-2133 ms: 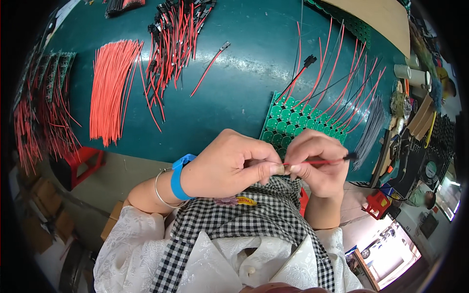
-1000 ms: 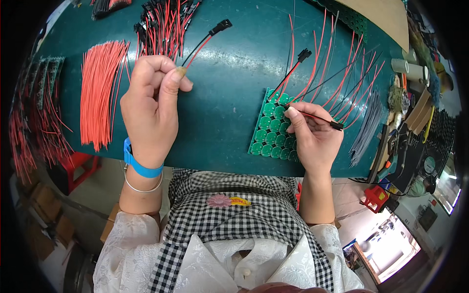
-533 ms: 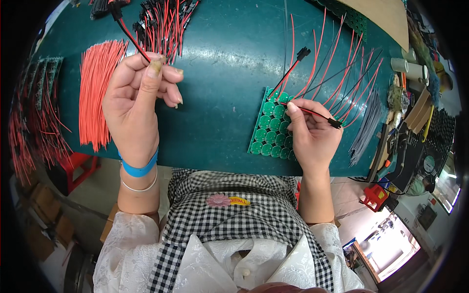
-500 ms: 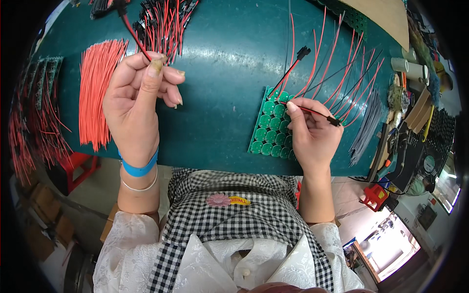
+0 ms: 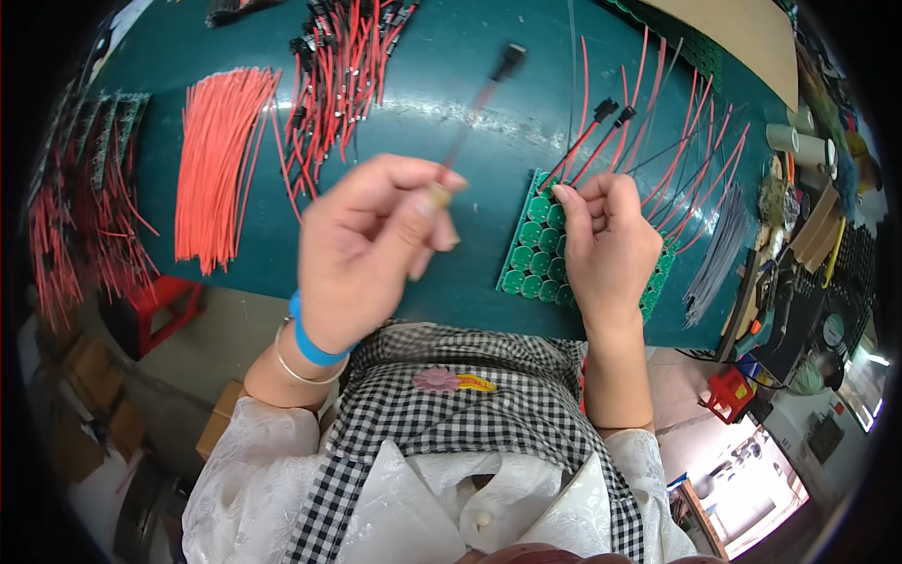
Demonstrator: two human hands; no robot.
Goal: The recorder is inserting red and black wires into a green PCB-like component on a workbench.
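1. By the closed fingers of the left hand (image 5: 362,249), a red-and-black lead (image 5: 462,136) was pinched at its lower end; its black connector (image 5: 508,62) was pointed up and away, blurred, above the desk (image 5: 456,296).
2. The thumb and forefinger of the right hand (image 5: 615,249) were brought together at the far edge of a green circuit board (image 5: 532,258). The end of a second lead (image 5: 598,150) seemed to be pinched there, though the contact was partly hidden.
3. Just left of it, another connector lead (image 5: 581,146) was seen slanting up from the board.
4. The board was laid flat on the desk, below the right hand.
5. Red wires (image 5: 221,169) were bundled at the left, connector leads (image 5: 343,80) heaped beside them, and grey wires (image 5: 716,258) gathered at the right.
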